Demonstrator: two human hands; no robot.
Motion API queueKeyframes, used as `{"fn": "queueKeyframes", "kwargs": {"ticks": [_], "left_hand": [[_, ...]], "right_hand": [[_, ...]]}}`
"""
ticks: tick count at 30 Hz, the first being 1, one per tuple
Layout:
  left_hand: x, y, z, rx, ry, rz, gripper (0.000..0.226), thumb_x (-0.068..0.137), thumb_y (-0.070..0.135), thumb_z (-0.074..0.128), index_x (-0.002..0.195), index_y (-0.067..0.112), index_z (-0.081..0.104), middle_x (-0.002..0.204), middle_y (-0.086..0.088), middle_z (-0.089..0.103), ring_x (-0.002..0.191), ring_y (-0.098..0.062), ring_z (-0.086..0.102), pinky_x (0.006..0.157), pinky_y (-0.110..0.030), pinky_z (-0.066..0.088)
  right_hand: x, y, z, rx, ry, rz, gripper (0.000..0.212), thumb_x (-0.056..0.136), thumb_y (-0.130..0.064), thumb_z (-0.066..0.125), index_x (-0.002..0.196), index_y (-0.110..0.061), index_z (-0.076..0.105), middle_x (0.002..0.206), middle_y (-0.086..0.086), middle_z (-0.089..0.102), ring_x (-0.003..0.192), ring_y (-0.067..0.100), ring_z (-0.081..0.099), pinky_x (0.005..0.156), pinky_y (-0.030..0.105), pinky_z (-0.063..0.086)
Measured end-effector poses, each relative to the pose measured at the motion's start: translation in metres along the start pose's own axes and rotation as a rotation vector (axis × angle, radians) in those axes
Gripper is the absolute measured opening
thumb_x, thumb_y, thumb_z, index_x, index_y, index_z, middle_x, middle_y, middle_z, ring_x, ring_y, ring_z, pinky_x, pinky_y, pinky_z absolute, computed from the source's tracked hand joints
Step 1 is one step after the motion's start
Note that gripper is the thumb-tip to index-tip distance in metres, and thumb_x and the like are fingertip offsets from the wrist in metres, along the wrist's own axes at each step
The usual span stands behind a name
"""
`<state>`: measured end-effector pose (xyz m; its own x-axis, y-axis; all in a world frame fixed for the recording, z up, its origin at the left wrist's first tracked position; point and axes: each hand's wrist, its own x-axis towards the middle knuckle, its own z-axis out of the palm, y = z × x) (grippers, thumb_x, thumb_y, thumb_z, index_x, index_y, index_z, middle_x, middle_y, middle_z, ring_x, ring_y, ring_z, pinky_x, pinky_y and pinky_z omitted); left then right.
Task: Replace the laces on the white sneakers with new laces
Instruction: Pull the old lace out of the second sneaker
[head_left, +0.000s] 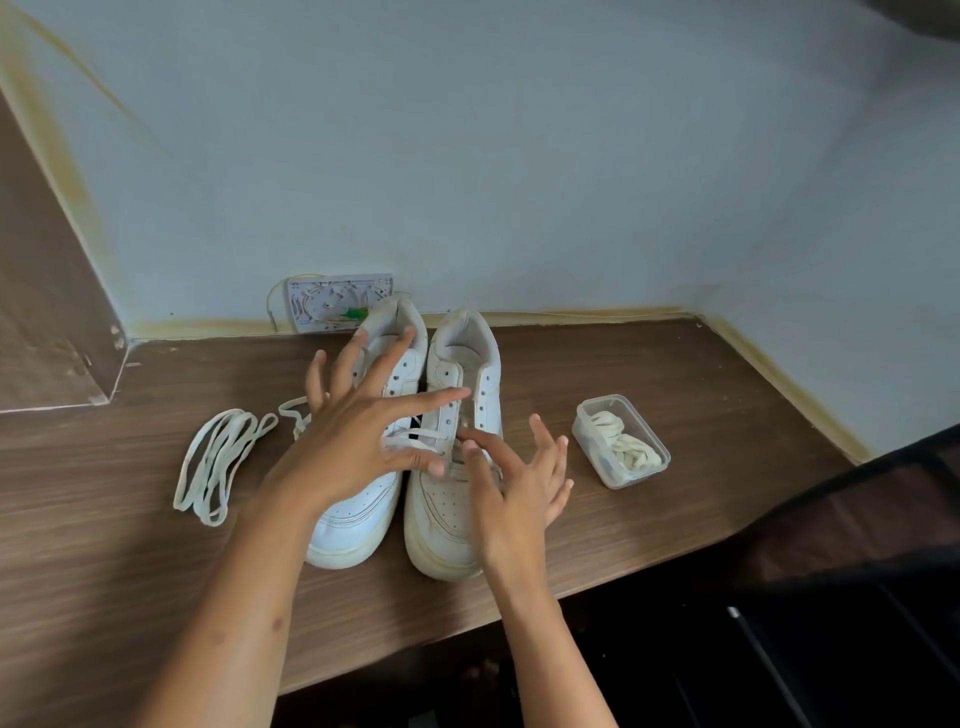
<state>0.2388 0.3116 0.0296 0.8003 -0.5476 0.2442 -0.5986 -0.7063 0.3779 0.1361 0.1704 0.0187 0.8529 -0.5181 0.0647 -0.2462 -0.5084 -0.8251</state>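
Two white sneakers (410, 467) stand side by side on wooden desk (623, 493), toes toward person. Left hand (358, 431) fingers spread, over left shoe. Right hand (514, 488) splayed, index on right shoe's eyelets. Neither grips anything. Loose laces (218, 462) left; container of laces (621, 441) right.

- The pair of white leather sneakers (415, 457) stands side by side at the middle of the brown wooden table (649, 374), heels toward 12 o'clock.
- A loose white flat lace (218, 462) lies at 9 o'clock of them.
- A clear plastic box (621, 441) holding coiled white laces (626, 444) sits at 3 o'clock.
- A white wall plate (337, 301) stands behind, at 12 o'clock.
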Motion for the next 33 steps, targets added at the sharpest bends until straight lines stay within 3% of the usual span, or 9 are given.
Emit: {"fn": "queueKeyframes", "kwargs": {"ticks": [4, 8, 10, 14, 17, 20, 22, 28, 33], "left_hand": [[-0.001, 0.005, -0.002, 0.051, -0.13, -0.006, 0.087, 0.048, 0.091, 0.056, 0.122, 0.086, 0.01, 0.158, 0.021, -0.025, 0.138, -0.016, -0.042, 0.109, -0.051, -0.027], [0.001, 0.01, -0.004, 0.084, -0.137, -0.037, 0.084, 0.046, 0.086, 0.065, 0.114, 0.087, 0.015, 0.157, 0.019, -0.031, 0.135, -0.019, -0.047, 0.099, -0.046, -0.037], [0.002, 0.012, -0.006, 0.084, -0.143, -0.057, 0.084, 0.045, 0.085, 0.066, 0.111, 0.089, 0.015, 0.155, 0.018, -0.034, 0.133, -0.019, -0.049, 0.098, -0.048, -0.038], [0.002, 0.014, -0.007, 0.057, -0.167, -0.084, 0.083, 0.041, 0.086, 0.063, 0.109, 0.089, 0.016, 0.155, 0.018, -0.035, 0.134, -0.019, -0.048, 0.105, -0.055, -0.031], [0.001, 0.014, -0.008, 0.045, -0.173, -0.088, 0.084, 0.042, 0.085, 0.065, 0.11, 0.089, 0.015, 0.155, 0.019, -0.035, 0.134, -0.019, -0.048, 0.104, -0.054, -0.032], [0.002, 0.015, -0.008, 0.046, -0.177, -0.091, 0.085, 0.045, 0.083, 0.068, 0.112, 0.088, 0.016, 0.155, 0.019, -0.035, 0.134, -0.018, -0.048, 0.104, -0.054, -0.032], [0.002, 0.015, -0.008, 0.043, -0.173, -0.092, 0.086, 0.044, 0.082, 0.07, 0.113, 0.088, 0.017, 0.155, 0.02, -0.034, 0.135, -0.018, -0.047, 0.105, -0.054, -0.031], [0.002, 0.016, -0.008, 0.036, -0.179, -0.089, 0.086, 0.042, 0.084, 0.066, 0.109, 0.091, 0.012, 0.152, 0.023, -0.037, 0.134, -0.017, -0.048, 0.103, -0.051, -0.034], [0.002, 0.015, -0.008, 0.034, -0.175, -0.079, 0.088, 0.043, 0.084, 0.068, 0.113, 0.089, 0.014, 0.15, 0.023, -0.038, 0.134, -0.017, -0.049, 0.095, -0.043, -0.041]], "right_hand": [[0.004, 0.002, 0.001, -0.045, -0.027, -0.053, 0.014, 0.097, -0.043, 0.055, 0.105, -0.041, 0.066, 0.16, -0.007, 0.014, 0.147, 0.007, -0.018, 0.119, 0.047, -0.013], [0.007, 0.0, 0.001, -0.036, 0.017, -0.072, 0.017, 0.094, -0.022, 0.063, 0.088, -0.037, 0.063, 0.155, -0.009, 0.024, 0.149, 0.009, -0.007, 0.12, 0.048, -0.006], [0.007, 0.0, -0.002, 0.096, 0.068, 0.024, 0.019, 0.094, -0.017, 0.062, 0.082, -0.032, 0.063, 0.148, -0.01, 0.031, 0.146, 0.013, 0.009, 0.119, 0.05, 0.008], [0.008, 0.006, -0.009, 0.393, 0.092, 0.233, 0.014, 0.091, -0.037, 0.059, 0.087, -0.029, 0.069, 0.132, -0.005, 0.047, 0.132, 0.017, 0.037, 0.112, 0.045, 0.032], [0.007, 0.006, -0.014, 0.09, 0.129, 0.079, 0.007, 0.095, -0.036, 0.058, 0.101, -0.037, 0.062, 0.135, -0.008, 0.039, 0.128, 0.016, 0.029, 0.11, 0.041, 0.024], [0.005, 0.004, -0.011, -0.219, 0.148, -0.159, 0.022, 0.098, -0.034, 0.056, 0.118, -0.042, 0.06, 0.148, -0.007, 0.025, 0.139, 0.02, 0.014, 0.113, 0.045, 0.016], [0.005, 0.004, -0.003, -0.309, 0.078, -0.174, 0.028, 0.099, -0.034, 0.054, 0.125, -0.042, 0.056, 0.153, -0.004, 0.02, 0.143, 0.023, 0.008, 0.117, 0.048, 0.013], [0.007, 0.006, 0.003, -0.32, 0.057, -0.23, 0.02, 0.097, -0.025, 0.057, 0.111, -0.038, 0.065, 0.157, -0.001, 0.02, 0.146, 0.027, 0.005, 0.118, 0.051, 0.009], [0.014, 0.0, -0.004, -0.137, 0.083, -0.086, 0.023, 0.093, -0.01, 0.059, 0.09, -0.032, 0.064, 0.149, -0.01, 0.023, 0.139, 0.018, 0.012, 0.114, 0.044, 0.012]]}}
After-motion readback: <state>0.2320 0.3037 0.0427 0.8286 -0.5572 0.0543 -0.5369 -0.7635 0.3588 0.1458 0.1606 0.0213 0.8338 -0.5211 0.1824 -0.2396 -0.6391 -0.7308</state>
